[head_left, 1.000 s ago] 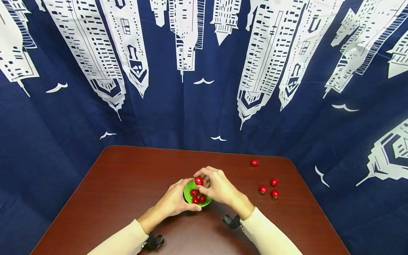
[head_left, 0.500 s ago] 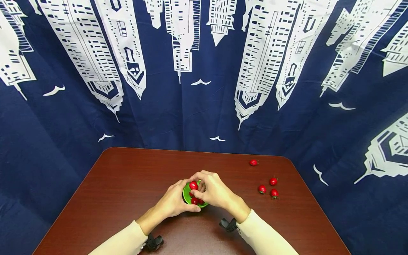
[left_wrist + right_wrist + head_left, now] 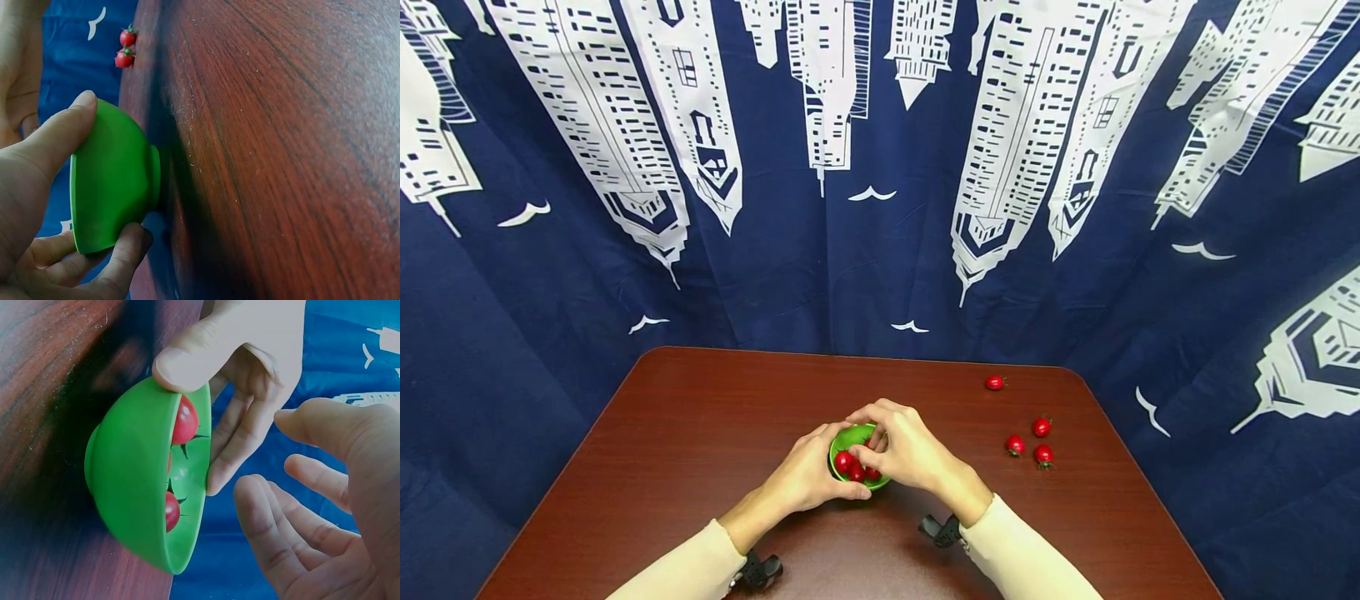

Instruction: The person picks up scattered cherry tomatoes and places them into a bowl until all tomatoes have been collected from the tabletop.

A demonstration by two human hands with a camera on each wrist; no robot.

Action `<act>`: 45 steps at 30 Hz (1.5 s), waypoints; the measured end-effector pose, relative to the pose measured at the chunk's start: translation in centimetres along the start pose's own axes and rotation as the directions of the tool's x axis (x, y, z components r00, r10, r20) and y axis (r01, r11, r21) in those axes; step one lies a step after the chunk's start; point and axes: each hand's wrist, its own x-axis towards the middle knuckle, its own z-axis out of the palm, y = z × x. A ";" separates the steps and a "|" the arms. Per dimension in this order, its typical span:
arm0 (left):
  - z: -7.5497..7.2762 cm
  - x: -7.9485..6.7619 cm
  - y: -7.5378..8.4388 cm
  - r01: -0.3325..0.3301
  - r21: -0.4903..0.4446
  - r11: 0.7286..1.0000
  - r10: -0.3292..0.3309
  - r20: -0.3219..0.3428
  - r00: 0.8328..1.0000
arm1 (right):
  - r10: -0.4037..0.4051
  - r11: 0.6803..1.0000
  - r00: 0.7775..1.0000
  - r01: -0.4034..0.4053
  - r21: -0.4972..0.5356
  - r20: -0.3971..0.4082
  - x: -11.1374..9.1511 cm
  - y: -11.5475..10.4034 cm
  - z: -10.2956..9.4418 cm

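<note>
A small green bowl (image 3: pixel 115 181) is held by my left hand (image 3: pixel 812 471), thumb at the near rim and fingers round the far side. Inside it lie several cherry tomatoes (image 3: pixel 856 472), some with green stems, as the right wrist view shows. Over the bowl's right side hovers my right hand (image 3: pixel 910 446). Its thumb and fingertips (image 3: pixel 250 494) are spread apart with nothing between them, just off the rim. From the head view this hand hides part of the bowl and its contents.
Several more cherry tomatoes lie on the brown wooden table (image 3: pixel 715 417) at the right: one tomato (image 3: pixel 995 382) near the back edge, the others grouped by a front tomato (image 3: pixel 1043 455). Behind the table hangs a blue curtain (image 3: pixel 775 275) with white building prints.
The cherry tomato pinched in my right hand went left over the bowl and was let go into it. My left hand has kept its grip on the bowl.
</note>
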 end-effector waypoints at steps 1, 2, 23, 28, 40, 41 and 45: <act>0.0 -0.1 0.0 0.001 -0.001 1.000 -0.001 0.005 1.000 | 0.002 1.000 1.000 -0.002 0.002 -0.001 -0.1 0.1 0.0; 0.0 -0.1 0.0 0.002 -0.003 1.000 -0.002 0.010 1.000 | 0.003 1.000 1.000 -0.003 0.004 -0.003 -0.2 0.1 0.1; -0.2 0.1 0.3 -0.007 0.001 1.000 0.007 -0.005 1.000 | 0.044 0.990 0.990 -0.061 -0.127 -0.131 -2.7 2.4 -1.7; -0.2 0.1 0.2 -0.008 0.001 1.000 0.008 -0.013 1.000 | 0.079 0.980 0.982 -0.108 -0.168 -0.173 -4.1 3.4 -3.1; -0.2 -0.1 0.5 0.015 0.008 1.000 -0.015 -0.022 1.000 | 0.158 0.942 0.957 -0.221 -0.254 -0.245 -8.5 6.4 -6.9; -0.2 -0.1 0.6 0.020 0.005 1.000 -0.020 -0.021 1.000 | 0.161 0.938 0.955 -0.226 -0.261 -0.249 -8.8 6.6 -7.2; -0.2 -0.1 0.7 0.028 0.002 1.000 -0.028 -0.022 0.999 | 0.168 0.927 0.950 -0.243 -0.285 -0.262 -9.9 7.3 -8.3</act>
